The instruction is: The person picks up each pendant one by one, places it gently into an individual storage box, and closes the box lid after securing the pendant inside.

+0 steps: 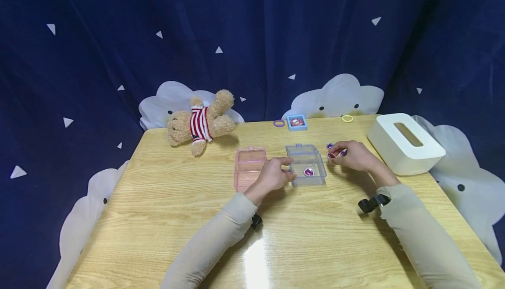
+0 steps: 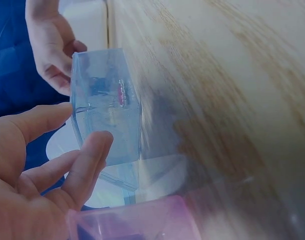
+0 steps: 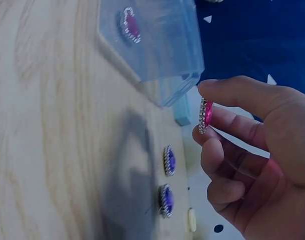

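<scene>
And here we are at the blue box (image 1: 309, 182), a see-through plastic shell with flat, angled walls, lid thrown back, standing on the smooth, pale-grained wooden table (image 1: 177, 219). One jewel lies on its floor, a glossy magenta gem (image 1: 309, 172) in a beaded silvery rim. Just right of the blue box, the right hand (image 1: 353, 155) pinches a second piece, a pink-red gem (image 3: 206, 115) edged in tiny beads, between thumb and fingertips. Two more, purple gems (image 3: 169, 160), lie to the right of the blue box: four jewels, then.

On the box's left side, the left hand (image 1: 272, 174) is relaxed, thumb and fingers parted at the wall; I can't tell whether they touch it. Left of that, one pink box (image 1: 246, 177), translucent too, also lidded and open.

Beyond the blue box, two smooth rings: a purple ring (image 1: 279, 126) and, farther right, a yellow ring (image 1: 347, 121), with one square light-blue frame (image 1: 292, 127) between them. Far left, one fuzzy teddy bear (image 1: 199, 124) in striped knit; far right, one rounded white tissue box (image 1: 388, 142).
</scene>
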A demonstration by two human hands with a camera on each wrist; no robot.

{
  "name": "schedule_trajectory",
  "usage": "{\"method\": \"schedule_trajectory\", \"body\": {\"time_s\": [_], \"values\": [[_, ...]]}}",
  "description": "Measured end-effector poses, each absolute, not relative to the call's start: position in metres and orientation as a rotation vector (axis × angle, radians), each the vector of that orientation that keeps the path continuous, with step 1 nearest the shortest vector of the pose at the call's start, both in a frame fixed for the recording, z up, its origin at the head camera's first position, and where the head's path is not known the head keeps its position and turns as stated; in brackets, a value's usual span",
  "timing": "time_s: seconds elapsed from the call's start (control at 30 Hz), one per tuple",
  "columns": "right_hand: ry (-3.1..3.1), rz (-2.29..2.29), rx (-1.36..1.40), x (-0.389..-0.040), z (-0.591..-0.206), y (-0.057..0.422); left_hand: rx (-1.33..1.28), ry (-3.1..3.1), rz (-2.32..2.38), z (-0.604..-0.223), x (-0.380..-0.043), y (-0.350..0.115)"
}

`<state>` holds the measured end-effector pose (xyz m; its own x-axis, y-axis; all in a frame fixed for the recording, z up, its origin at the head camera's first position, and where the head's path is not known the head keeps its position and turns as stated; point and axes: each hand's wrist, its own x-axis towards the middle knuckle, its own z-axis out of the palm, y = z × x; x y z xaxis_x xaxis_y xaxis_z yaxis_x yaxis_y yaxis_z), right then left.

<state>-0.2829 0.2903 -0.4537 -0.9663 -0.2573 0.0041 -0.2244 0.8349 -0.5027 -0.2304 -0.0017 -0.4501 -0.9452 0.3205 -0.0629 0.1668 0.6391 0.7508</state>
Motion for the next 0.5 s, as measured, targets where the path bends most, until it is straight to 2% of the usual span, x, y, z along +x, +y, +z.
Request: {"method": "schedule_trajectory", "body": {"time_s": [0.5], "values": [[2.952, -0.852, -0.519, -0.271, -0.429, 0.264, 0.396, 2.675, 1.192, -0.453, -0.231, -0.002]]}}
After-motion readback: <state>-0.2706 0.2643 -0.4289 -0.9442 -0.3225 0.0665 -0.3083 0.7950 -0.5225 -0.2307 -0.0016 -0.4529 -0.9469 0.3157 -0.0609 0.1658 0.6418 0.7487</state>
